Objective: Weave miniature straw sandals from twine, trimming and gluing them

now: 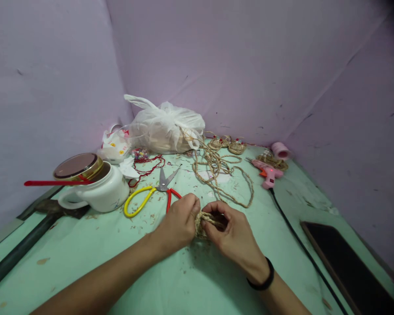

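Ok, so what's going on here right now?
A person holds a piece of braided cord between both hands: the left hand grips one side, the right hand pinches the other. Open scissors lie just beyond the left hand. Farther back are loose cord and a pink glue gun, its red light lit.

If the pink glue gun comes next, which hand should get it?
Probably the right hand: it's nearer the pink glue gun, while the left hand would reach across it. Both hold straw-coloured rope.
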`<action>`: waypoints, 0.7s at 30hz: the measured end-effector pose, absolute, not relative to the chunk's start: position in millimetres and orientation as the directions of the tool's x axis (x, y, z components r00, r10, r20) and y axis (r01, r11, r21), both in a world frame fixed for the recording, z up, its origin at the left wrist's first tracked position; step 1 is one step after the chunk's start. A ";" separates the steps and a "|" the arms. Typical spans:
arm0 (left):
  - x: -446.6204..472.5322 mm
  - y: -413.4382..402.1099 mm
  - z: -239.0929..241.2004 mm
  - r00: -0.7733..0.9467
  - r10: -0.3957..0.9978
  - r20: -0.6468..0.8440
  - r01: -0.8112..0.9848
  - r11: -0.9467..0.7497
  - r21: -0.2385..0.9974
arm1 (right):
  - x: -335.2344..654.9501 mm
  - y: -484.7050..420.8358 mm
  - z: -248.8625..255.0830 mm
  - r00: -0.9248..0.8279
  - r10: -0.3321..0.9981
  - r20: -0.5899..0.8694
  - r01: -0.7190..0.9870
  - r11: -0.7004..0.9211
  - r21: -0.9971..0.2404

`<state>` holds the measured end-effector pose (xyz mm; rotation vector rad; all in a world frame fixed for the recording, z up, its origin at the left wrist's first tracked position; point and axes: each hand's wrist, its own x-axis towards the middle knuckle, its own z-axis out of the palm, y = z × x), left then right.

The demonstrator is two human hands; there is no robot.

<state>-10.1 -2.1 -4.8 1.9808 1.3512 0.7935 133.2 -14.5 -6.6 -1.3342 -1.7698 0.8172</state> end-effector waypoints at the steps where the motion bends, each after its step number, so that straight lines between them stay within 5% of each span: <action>1: -9.1 -1.1 -4.8 0.288 0.952 0.106 0.554 -0.256 0.793 | 132.8 -14.9 -5.8 -0.165 0.968 0.190 0.483 0.247 -0.840; 5: -7.7 -0.1 -5.1 0.270 0.960 0.071 0.508 -0.204 0.837 | 132.1 -16.3 -3.4 -0.171 0.968 0.182 0.512 0.245 -0.823; 11: -8.4 -0.9 -8.4 0.224 0.952 0.208 0.572 -0.301 0.763 | 134.3 -13.3 -4.5 -0.195 0.965 0.172 0.570 0.255 -0.781; 17: -14.0 8.4 -3.6 0.283 0.946 -0.156 0.165 0.112 0.980 | 137.7 -5.0 -7.4 -0.206 0.972 0.113 0.467 0.199 -0.861; 21: -17.5 8.2 2.1 0.320 0.926 -0.201 0.061 0.191 0.980 | 138.3 -4.9 -8.3 -0.218 0.966 0.139 0.455 0.227 -0.861</action>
